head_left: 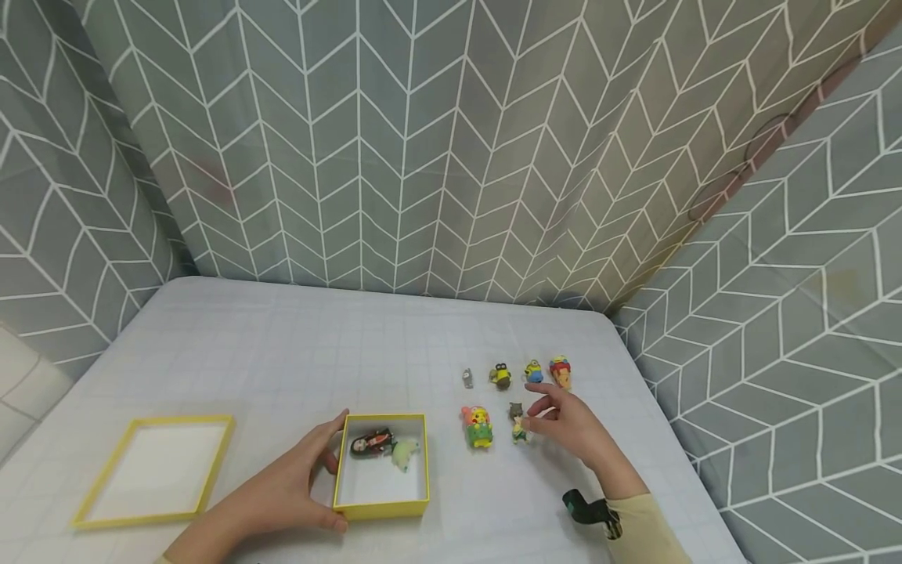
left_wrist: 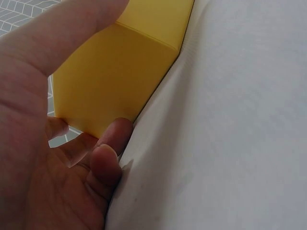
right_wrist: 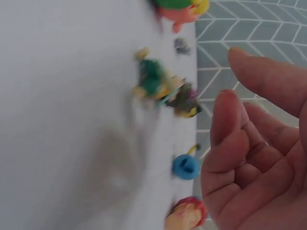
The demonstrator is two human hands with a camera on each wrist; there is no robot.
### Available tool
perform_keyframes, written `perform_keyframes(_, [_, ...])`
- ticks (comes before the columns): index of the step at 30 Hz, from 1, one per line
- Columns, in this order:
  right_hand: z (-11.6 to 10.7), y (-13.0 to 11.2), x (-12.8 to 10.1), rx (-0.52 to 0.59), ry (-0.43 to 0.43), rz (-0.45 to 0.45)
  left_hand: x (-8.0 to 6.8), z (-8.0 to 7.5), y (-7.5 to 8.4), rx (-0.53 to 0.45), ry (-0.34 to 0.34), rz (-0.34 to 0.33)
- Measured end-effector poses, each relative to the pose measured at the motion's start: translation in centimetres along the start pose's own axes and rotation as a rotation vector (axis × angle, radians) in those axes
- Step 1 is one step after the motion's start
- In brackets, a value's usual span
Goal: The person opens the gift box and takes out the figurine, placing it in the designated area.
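Note:
My left hand (head_left: 292, 479) grips the left side of an open yellow box (head_left: 384, 511), thumb at the front corner and fingers toward the back corner. The left wrist view shows its fingers against the yellow wall (left_wrist: 105, 81). Inside lie a dark-haired figurine (head_left: 373, 443) and a pale green figurine (head_left: 405, 452). My right hand (head_left: 574, 429) hovers beside a small figurine with a dark grey head and green base (head_left: 517, 412). In the right wrist view, a gap separates its loosely bent fingers (right_wrist: 225, 115) from that figurine (right_wrist: 152, 79); they hold nothing.
A yellow-rimmed lid (head_left: 151, 470) lies at the left. A yellow, pink and green figurine (head_left: 479, 428) lies right of the box. Behind it are a small grey figurine (head_left: 468, 378), two yellow minion figurines (head_left: 501, 376) (head_left: 534, 371) and a red-topped figurine (head_left: 561, 371).

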State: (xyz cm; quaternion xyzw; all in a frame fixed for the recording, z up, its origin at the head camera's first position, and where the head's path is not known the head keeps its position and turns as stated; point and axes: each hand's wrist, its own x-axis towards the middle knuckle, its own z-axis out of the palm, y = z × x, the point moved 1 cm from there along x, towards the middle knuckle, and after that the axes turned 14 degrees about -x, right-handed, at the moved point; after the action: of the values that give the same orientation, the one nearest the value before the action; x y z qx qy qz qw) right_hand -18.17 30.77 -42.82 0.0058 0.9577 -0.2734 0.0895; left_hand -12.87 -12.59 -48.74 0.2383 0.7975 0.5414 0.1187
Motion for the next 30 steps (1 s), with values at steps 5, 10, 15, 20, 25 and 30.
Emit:
perform_keyframes(5, [-0.2,-1.7,-0.2,0.062,-0.003,-0.068,0.0,0.0,-0.1,-0.007,0.002,0.011])
perform_keyframes(10, [0.2,-3.7,-0.2,0.101,-0.038,-0.162,0.0,0.0,-0.3,-0.005,0.004,0.03])
perform_keyframes(15, [0.7,-5.6,0.1,0.12,-0.071,-0.246,0.0,-0.1,-0.2,0.001,0.014,0.025])
perform_keyframes(20, [1.5,-7.3,0.3,0.121,-0.106,-0.303,-0.1,-0.1,-0.1,0.007,0.012,0.028])
perform_keyframes(25, [2.2,-9.2,0.3,0.112,-0.136,-0.352,-0.2,-0.1,-0.1,0.006,0.006,0.018])
perform_keyframes(30, [2.8,-11.2,0.2,0.123,-0.182,-0.415,-0.3,-0.1,-0.1,0.015,0.02,0.023])
